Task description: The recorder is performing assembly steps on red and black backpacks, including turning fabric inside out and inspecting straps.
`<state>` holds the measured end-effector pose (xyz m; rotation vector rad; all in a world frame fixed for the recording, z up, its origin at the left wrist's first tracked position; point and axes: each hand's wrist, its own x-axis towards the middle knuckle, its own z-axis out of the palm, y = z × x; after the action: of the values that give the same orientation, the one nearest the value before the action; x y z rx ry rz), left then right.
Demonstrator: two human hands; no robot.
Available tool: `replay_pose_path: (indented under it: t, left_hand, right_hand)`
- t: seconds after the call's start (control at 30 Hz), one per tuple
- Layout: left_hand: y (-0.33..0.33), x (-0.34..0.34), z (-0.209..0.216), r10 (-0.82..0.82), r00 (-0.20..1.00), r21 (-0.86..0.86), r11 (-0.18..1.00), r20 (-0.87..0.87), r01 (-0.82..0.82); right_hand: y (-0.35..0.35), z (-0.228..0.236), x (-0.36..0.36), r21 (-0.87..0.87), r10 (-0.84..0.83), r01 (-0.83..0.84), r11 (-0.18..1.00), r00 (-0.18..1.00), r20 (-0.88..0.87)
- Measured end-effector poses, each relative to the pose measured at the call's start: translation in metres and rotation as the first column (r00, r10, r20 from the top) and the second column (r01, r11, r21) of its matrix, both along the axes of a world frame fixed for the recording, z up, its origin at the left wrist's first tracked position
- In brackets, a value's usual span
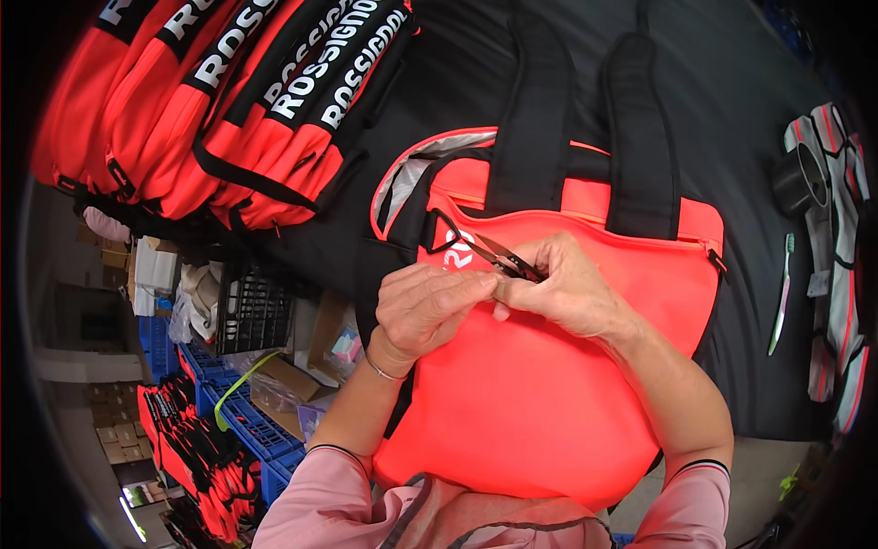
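A bright red backpack [549, 393] lies on the black-covered table in front of me, with its two black shoulder straps [640, 137] stretched away to the far side. My right hand [567, 288] grips a pair of small dark thread snips [503, 261], whose blades point up and to the left. Close beside them, the fingers of my left hand [430, 306] are pinched together and meet the right fingertips; whatever they hold is too small to see. Just beyond the hands is a black strap loop [443, 232]. At the upper left, the bag's side pocket gapes, showing a grey lining [412, 174].
Several red and black bags [229, 110] stand in a row at the far left. On the right lie a toothbrush [783, 293], a black cup [801, 178] and grey straps with red edging [840, 274]. Blue crates [261, 421] and a black basket [254, 306] are at the left.
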<state>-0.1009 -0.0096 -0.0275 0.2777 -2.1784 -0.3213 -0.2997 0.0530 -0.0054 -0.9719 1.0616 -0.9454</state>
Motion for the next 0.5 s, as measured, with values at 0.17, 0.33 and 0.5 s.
replay_pose_path:
  t: [0.17, 0.33, 0.5]
  left_hand:
    - [0.0003, -0.0004, -0.0007, -0.016, 1.0, 0.026, 1.0, 0.015, 0.016]
    - [0.0013, 0.0017, 0.0006, -0.018, 1.0, 0.047, 0.999, -0.007, 0.019]
    - [0.0025, -0.0024, 0.0011, -0.008, 1.0, 0.065, 0.998, -0.022, 0.009]
  right_hand:
    - [0.0004, -0.0032, 0.0007, 0.002, -0.012, 0.012, 1.0, 1.0, 0.001]
    - [0.0013, 0.0021, 0.0044, -0.011, -0.019, 0.019, 1.0, 1.0, 0.0]
    - [0.0009, 0.0014, 0.0002, -0.041, 0.016, -0.016, 0.999, 1.0, 0.016]
